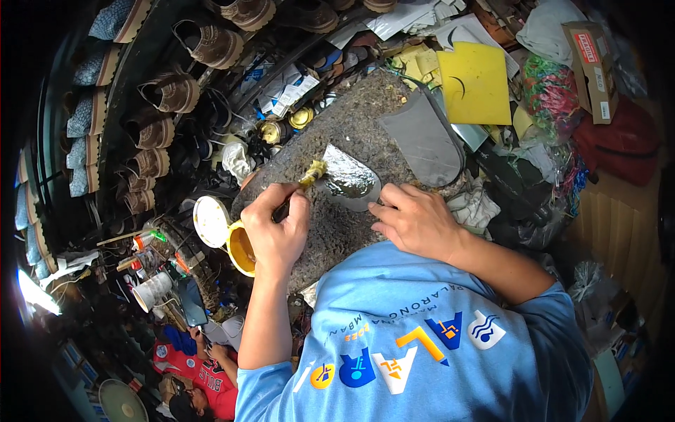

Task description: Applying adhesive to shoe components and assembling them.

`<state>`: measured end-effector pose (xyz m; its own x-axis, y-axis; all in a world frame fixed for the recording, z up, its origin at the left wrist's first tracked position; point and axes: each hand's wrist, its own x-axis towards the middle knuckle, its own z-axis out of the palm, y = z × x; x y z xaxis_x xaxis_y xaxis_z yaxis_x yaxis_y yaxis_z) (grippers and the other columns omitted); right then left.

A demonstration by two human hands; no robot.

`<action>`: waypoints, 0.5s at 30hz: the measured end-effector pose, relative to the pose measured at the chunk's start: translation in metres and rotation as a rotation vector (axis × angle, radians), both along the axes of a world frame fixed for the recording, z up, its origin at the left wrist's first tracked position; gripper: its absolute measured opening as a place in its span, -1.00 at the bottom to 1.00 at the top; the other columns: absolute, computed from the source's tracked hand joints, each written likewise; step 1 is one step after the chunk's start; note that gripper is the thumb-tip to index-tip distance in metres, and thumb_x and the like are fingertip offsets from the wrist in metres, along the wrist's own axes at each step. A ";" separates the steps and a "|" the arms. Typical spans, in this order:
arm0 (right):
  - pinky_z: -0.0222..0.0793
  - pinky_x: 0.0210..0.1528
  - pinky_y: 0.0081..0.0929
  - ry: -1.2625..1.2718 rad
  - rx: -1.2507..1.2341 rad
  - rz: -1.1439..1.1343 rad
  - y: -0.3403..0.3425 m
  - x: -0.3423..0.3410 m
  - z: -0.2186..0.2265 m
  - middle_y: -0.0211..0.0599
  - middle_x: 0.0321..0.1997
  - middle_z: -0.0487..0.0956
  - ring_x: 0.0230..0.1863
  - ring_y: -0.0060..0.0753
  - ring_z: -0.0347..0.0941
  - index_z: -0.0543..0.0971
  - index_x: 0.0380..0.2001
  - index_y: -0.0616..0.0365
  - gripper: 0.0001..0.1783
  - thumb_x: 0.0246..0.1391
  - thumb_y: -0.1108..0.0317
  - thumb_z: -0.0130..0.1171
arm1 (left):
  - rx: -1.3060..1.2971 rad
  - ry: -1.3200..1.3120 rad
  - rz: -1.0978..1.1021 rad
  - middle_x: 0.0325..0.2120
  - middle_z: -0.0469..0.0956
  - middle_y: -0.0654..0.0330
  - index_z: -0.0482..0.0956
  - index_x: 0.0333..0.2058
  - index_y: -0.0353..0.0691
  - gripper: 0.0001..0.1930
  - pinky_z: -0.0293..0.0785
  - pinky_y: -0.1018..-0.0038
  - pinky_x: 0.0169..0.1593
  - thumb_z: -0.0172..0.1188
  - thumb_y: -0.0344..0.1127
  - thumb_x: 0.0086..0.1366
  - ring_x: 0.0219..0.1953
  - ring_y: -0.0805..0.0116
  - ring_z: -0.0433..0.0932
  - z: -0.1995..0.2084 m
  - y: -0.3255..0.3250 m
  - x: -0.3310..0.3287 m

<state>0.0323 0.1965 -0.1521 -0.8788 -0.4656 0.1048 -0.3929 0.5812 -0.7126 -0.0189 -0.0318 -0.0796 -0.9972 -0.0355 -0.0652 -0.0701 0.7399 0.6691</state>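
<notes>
My left hand (275, 224) is closed round the thin handle of a glue brush (313, 173), whose tip is clotted with yellowish glue. That tip is at the left edge of a grey, round-ended sole piece (349, 177), and a shiny wet coat covers most of its face. My right hand (420, 219) is bent over the lower right rim of the piece, fingertips touching it; I cannot see anything held there. By my left wrist stands a tub of amber glue (241, 250), its white lid (211, 221) tipped back beside it.
The rough stone work surface (281, 167) lies under the piece. Stacked grey sole pieces (426, 141) and a yellow foam sheet (475, 83) are to the right. Brown shoes (169, 91) fill racks at the left. Opened tins (301, 117) stand behind. A person in red (193, 369) sits lower left.
</notes>
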 end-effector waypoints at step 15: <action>0.55 -0.33 -0.31 -0.013 0.016 -0.015 -0.001 0.001 0.004 -0.36 -0.23 0.46 -0.22 -0.28 0.52 0.72 -0.21 0.13 -0.70 -0.01 0.24 0.41 | -0.057 0.051 -0.108 -0.61 0.61 0.16 0.70 -0.35 -0.41 -0.84 0.46 0.52 -0.37 0.17 -0.45 0.23 -0.54 0.50 0.55 0.005 -0.006 0.017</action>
<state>0.0331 0.1953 -0.1484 -0.8869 -0.4538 0.0861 -0.3748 0.5980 -0.7084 -0.0018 -0.0377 -0.0743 -0.9974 0.0698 -0.0153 0.0449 0.7784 0.6262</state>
